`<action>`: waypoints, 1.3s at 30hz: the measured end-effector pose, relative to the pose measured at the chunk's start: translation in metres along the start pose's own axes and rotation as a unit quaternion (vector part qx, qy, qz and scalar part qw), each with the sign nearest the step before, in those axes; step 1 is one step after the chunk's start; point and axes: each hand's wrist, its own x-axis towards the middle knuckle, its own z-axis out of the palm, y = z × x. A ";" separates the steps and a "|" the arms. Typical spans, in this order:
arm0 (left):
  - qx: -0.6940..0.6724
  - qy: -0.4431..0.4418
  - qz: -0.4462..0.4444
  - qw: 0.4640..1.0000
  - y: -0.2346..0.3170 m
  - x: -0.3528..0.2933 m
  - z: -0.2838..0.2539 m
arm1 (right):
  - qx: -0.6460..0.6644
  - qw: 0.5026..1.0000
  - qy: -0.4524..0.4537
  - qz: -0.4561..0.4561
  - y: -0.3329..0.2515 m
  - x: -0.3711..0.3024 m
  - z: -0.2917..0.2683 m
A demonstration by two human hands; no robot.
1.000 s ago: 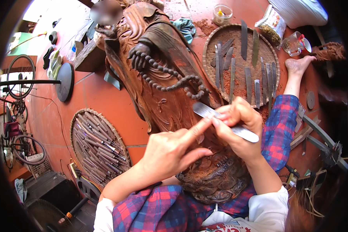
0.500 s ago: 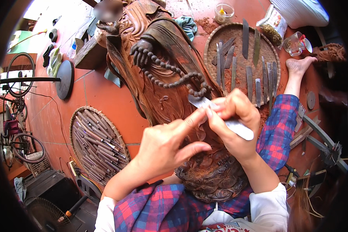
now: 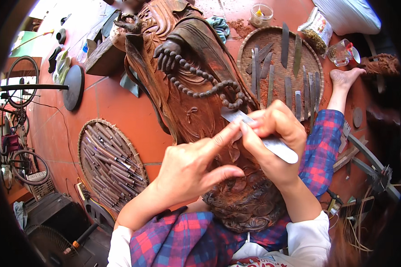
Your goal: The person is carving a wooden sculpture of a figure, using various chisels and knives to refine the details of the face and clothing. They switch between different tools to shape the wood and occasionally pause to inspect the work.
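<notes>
- A thin, flat metal blade [image 3: 280, 150] lay slantwise near the middle of the frame, over a reddish-brown carved wooden statue [image 3: 187, 127].
- The right hand [image 3: 284, 131], right of centre, had its fingers clamped on the blade; the blade's rounded end stuck out below them.
- The left hand [image 3: 187, 162], left of the blade, had its index fingertip on the metal and its thumb spread well apart. Between them, the hands hid the blade's middle and part of the statue.
- The statue stretched from the top of the frame to the person's lap. Its string of round beads [image 3: 197, 94] hung just beside the blade's upper end, the nearest thing in the way.
- At upper right, close beyond the right hand, a round woven tray [image 3: 269, 38] held loose flat blades [image 3: 284, 44] and reddish shavings.
- At lower left, a woven basket [image 3: 80, 149] was packed with wooden-handled tools [image 3: 113, 162] on the red tiled floor [image 3: 142, 118].
- Along the upper right edge were a clear jar [image 3: 261, 18], a plastic bag [image 3: 316, 30], a glass mug [image 3: 338, 52] and a bare foot [image 3: 342, 78].
- At far left stood a bicycle [image 3: 22, 80], with a dark disc [image 3: 74, 89] on a rod nearby.
</notes>
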 end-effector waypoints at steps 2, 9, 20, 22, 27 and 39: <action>0.014 -0.008 0.003 1.000 -0.002 -0.002 0.003 | -0.037 0.999 -0.019 -0.021 0.004 -0.004 -0.001; 0.012 -0.003 0.000 1.000 -0.002 0.000 0.000 | -0.030 0.999 -0.023 -0.009 -0.001 0.001 -0.001; -0.002 -0.003 -0.008 1.000 -0.002 -0.004 0.010 | -0.014 0.999 -0.045 -0.004 0.005 -0.006 -0.007; -0.022 -0.002 0.031 0.999 -0.004 -0.008 0.019 | -0.010 0.997 -0.067 0.023 0.001 -0.011 -0.017; 0.008 -0.013 -0.006 1.000 0.002 0.003 0.001 | -0.014 1.000 -0.022 -0.011 -0.001 0.004 -0.004; -0.023 -0.003 0.031 0.999 0.003 0.000 0.023 | 0.010 0.998 -0.035 0.047 0.009 -0.015 -0.020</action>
